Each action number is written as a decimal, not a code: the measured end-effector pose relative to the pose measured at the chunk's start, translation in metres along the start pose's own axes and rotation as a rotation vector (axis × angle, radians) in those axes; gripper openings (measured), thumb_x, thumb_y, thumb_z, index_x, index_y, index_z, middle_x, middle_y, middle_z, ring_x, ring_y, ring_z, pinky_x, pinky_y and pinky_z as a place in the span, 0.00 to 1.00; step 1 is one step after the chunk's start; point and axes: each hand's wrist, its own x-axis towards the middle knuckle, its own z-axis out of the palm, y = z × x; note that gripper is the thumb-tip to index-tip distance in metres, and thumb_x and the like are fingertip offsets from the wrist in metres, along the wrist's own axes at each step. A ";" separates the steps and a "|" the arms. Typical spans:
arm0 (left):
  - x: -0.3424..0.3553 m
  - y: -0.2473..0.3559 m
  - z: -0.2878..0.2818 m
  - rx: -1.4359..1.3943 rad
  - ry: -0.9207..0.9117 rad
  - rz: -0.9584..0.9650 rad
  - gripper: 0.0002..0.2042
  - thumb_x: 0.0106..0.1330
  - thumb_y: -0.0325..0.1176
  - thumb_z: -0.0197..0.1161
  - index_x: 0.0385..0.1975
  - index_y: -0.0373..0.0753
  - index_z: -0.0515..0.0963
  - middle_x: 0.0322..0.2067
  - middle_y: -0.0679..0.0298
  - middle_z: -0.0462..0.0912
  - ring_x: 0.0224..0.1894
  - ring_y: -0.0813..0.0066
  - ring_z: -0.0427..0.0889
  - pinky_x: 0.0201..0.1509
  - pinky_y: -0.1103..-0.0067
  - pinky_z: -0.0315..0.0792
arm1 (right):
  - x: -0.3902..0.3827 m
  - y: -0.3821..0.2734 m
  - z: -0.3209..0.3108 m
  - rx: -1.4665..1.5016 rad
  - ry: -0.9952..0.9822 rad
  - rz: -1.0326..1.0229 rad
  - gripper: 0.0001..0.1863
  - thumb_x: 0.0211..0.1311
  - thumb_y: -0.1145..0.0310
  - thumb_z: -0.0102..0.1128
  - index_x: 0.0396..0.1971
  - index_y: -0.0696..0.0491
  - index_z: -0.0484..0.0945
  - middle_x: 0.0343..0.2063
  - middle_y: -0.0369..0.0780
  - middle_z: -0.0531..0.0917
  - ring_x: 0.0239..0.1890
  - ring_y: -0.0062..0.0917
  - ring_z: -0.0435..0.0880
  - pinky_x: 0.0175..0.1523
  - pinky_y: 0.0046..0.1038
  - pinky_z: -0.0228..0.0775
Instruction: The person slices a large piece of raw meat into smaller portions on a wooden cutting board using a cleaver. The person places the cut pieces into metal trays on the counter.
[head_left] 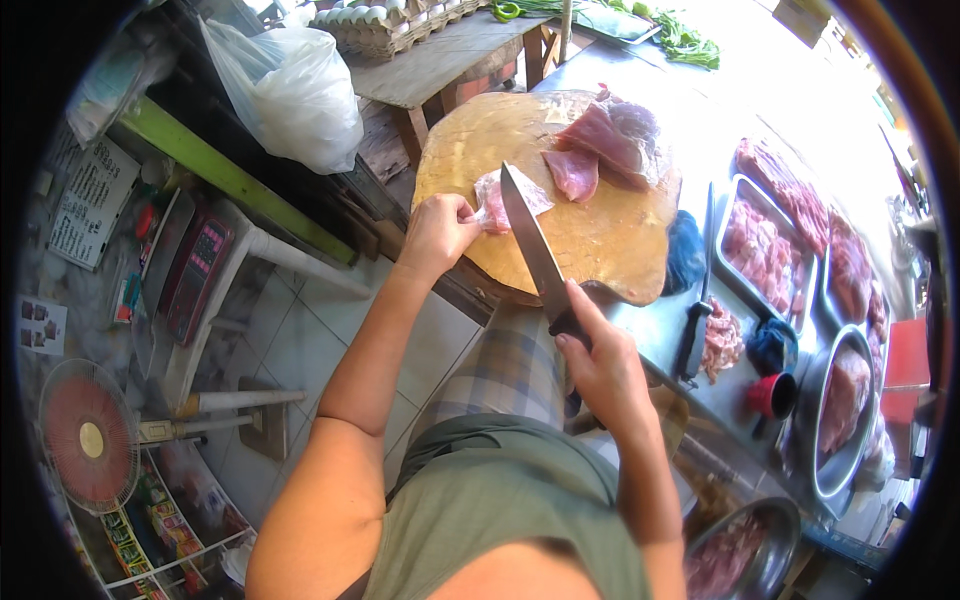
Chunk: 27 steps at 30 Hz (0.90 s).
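Observation:
A thick wooden chopping block [455,135] stands in front of me. My left hand [440,235] pinches the near left edge of a pale, fatty piece of meat [515,210] on its left half. In my right hand [603,365] is a large kitchen knife [535,240], held by its dark handle. Its blade points away from me, with the tip over or against the pale meat; whether it touches I cannot tell. Farther back on the block lie a small red piece of meat [573,177] and a bigger chunk [610,140].
On the metal table to the right are a meat tray [732,190], a second knife [693,335], meat scraps [722,340], a red cup [772,396] and a metal bowl [822,470]. Egg cartons [400,30] sit at the back. Left are a white bag [290,95], a scale [200,265] and a fan [90,440].

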 end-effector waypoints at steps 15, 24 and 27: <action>0.000 0.000 -0.013 -0.044 -0.024 0.047 0.10 0.60 0.31 0.64 0.30 0.28 0.81 0.23 0.51 0.82 0.27 0.70 0.82 0.36 0.72 0.74 | 0.021 -0.004 0.016 -0.105 -0.083 -0.066 0.34 0.61 0.77 0.62 0.69 0.58 0.67 0.38 0.60 0.83 0.43 0.54 0.84 0.49 0.44 0.74; -0.001 -0.005 -0.009 -0.132 -0.019 0.107 0.08 0.61 0.29 0.61 0.29 0.27 0.79 0.20 0.56 0.79 0.26 0.78 0.78 0.34 0.76 0.72 | 0.080 0.000 0.048 -0.099 -0.008 -0.102 0.31 0.64 0.74 0.60 0.67 0.60 0.67 0.38 0.63 0.83 0.44 0.58 0.83 0.51 0.47 0.74; 0.002 -0.012 -0.010 -0.098 0.049 0.067 0.07 0.62 0.27 0.59 0.29 0.28 0.79 0.21 0.59 0.81 0.27 0.79 0.78 0.35 0.78 0.73 | 0.084 -0.001 0.046 0.006 -0.013 -0.099 0.31 0.63 0.74 0.60 0.67 0.61 0.67 0.36 0.63 0.83 0.43 0.59 0.84 0.51 0.47 0.74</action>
